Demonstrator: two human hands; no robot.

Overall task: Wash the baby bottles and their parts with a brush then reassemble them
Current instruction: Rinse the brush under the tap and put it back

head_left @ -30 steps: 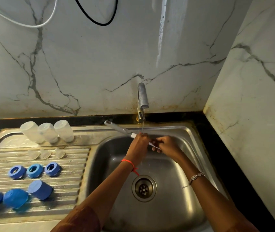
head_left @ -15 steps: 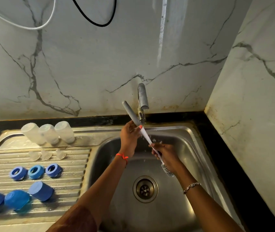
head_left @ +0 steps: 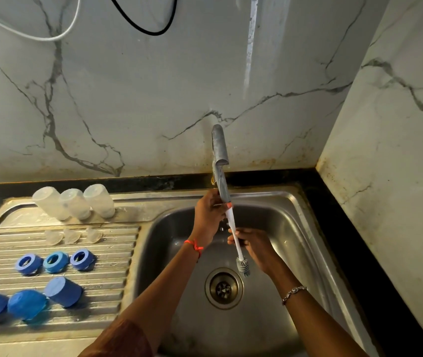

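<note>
from my feed i see a steel sink [head_left: 295,228] at centre right, with its round drain [head_left: 223,288] in the middle of the basin. a grey tap [head_left: 219,145] rises at the far rim. a ribbed steel drainboard [head_left: 117,256] runs off to the left. a black counter [head_left: 347,240] borders the sink on the far and right sides. a veined marble wall [head_left: 128,99] stands behind and a side wall [head_left: 398,150] on the right. a white cable [head_left: 50,38] and a black cable [head_left: 153,34] loop down at the top.

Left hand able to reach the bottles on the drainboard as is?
Likely not yet. Left hand grips the brush handle over the sink; nothing stands between it and the bottles, but it must let go first. Right hand also holds the brush.
</note>
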